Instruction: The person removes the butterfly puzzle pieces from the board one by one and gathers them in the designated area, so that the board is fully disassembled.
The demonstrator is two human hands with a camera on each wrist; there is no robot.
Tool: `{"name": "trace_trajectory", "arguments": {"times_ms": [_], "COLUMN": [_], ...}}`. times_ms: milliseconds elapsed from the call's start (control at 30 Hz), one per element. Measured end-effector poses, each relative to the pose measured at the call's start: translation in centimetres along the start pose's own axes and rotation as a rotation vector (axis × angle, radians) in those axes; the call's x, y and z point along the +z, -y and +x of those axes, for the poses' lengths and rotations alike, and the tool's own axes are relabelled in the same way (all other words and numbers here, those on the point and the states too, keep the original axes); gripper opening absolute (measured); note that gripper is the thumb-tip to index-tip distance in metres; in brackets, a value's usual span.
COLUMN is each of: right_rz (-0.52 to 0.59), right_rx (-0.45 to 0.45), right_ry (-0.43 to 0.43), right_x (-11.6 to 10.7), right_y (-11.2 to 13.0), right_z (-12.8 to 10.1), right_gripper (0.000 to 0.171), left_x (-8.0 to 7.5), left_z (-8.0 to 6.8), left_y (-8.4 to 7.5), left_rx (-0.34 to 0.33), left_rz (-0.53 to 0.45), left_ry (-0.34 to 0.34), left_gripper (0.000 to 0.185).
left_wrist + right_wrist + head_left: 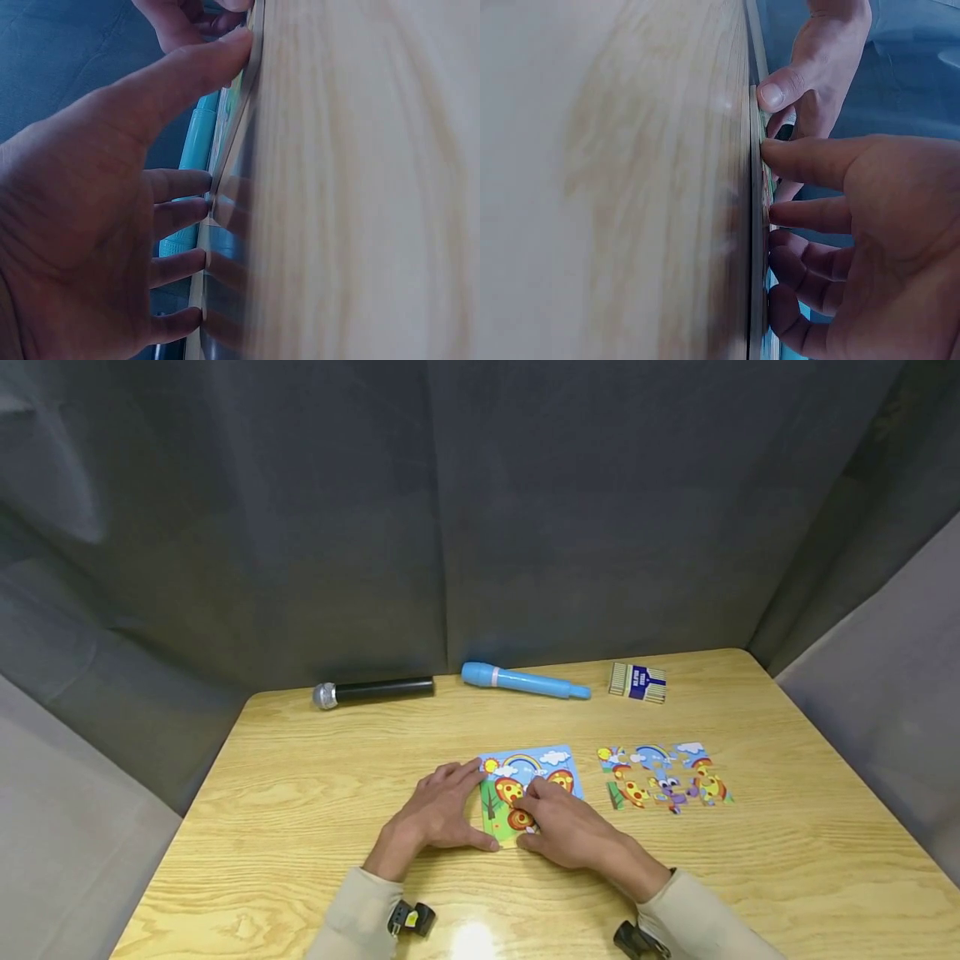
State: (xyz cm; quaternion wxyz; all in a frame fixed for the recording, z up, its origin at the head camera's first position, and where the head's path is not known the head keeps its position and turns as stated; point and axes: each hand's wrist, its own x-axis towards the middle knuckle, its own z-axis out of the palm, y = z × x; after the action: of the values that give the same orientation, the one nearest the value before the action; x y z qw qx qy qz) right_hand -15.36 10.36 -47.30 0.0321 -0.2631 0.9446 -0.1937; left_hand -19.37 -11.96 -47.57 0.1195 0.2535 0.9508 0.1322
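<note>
Here we see the left hand (437, 811), fingers straight, steadying the puzzle board (529, 792) at nine o'clock; the right hand (567, 831) presses it, fingertips lightly bent.

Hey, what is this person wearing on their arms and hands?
Both hands are bare: the left hand and the right hand wear no gloves or rings. Light beige long sleeves cover both forearms. A small black device is strapped at each wrist, the left one with a yellow mark.
</note>
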Motion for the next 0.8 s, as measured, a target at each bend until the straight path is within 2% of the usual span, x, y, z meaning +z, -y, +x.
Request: {"name": "trace_trajectory", "arguments": {"times_ms": [300, 567, 800], "right_rz": [0.044, 0.063, 0.145], "right_rx": [0.041, 0.052, 0.054], "right_ry": [-0.020, -0.080, -0.106], "right_x": [0.28, 0.61, 0.64], "right_y": [0.34, 0.36, 0.54], "right_z": [0.30, 0.61, 0.72], "right_gripper": [0.039, 0.038, 0.030], "left_x": [0.04, 0.16, 0.04], "left_z": [0.10, 0.18, 0.04], "left_y": [0.07, 0.12, 0.16], "left_rx": [0.009, 0.006, -0.001], "left_rz": [-0.006, -0.008, -0.015], "left_ry": [-0.003, -0.001, 0.005], "left_gripper": [0.103, 0.103, 0.103]}}
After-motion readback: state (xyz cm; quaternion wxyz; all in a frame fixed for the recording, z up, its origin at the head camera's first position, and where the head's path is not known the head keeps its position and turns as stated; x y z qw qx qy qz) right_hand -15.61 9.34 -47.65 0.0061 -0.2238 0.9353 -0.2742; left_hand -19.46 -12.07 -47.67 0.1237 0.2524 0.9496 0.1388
